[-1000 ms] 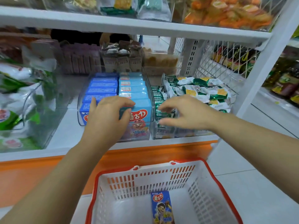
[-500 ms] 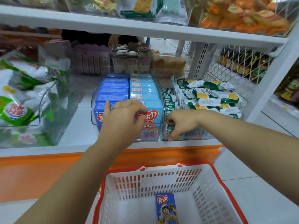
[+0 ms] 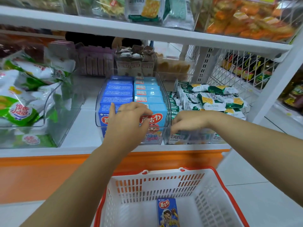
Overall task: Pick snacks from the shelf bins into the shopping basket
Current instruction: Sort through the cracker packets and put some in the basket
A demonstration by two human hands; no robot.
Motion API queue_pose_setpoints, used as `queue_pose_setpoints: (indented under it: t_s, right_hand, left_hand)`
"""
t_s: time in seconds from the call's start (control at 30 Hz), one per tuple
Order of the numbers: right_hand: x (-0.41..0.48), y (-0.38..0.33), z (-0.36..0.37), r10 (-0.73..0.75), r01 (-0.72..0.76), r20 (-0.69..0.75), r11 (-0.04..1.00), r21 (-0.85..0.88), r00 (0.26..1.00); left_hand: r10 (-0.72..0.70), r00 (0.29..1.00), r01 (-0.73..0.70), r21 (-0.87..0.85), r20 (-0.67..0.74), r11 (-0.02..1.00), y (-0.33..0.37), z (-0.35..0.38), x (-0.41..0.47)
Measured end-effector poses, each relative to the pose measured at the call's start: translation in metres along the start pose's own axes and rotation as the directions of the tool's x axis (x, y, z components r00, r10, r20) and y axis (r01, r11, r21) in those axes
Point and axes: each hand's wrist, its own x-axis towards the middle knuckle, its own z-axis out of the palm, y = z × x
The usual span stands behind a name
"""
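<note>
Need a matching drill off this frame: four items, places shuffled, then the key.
Items
1. left hand
2. right hand
3. lone snack box
4. green-and-white bags

Places
A. on the floor of the shopping basket
B. on the front blue boxes, middle clear bin
C. down at the green-and-yellow packets, right clear bin
D. heaped in the left clear bin

Pairs: 1-B, 2-C, 3-A, 4-D.
</note>
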Motion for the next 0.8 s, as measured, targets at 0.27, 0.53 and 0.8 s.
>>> queue_pose_setpoints:
  t_s: [0.27, 0.53, 0.8]
  right_hand:
    - [0.004, 0.009, 0.014, -0.121, 0.119, -0.169, 0.993, -0.024, 0.978]
    - [0.006, 0.014, 0.022, -0.171, 0.165, -0.238, 0.985, -0.044, 0.956]
    - [0.003, -0.008, 0.013, -0.060, 0.039, -0.080, 0.968, -0.249, 0.995]
  left_hand:
    - [0.001, 1.000, -0.001, 0.002, -0.010, 1.000, -0.001, 0.002, 0.000]
    - [0.007, 1.000, -0.007, 0.014, -0.014, 1.000, 0.000, 0.003, 0.000]
    - [0.007, 1.000, -0.007, 0.014, -0.003, 1.000, 0.000, 0.002, -0.002]
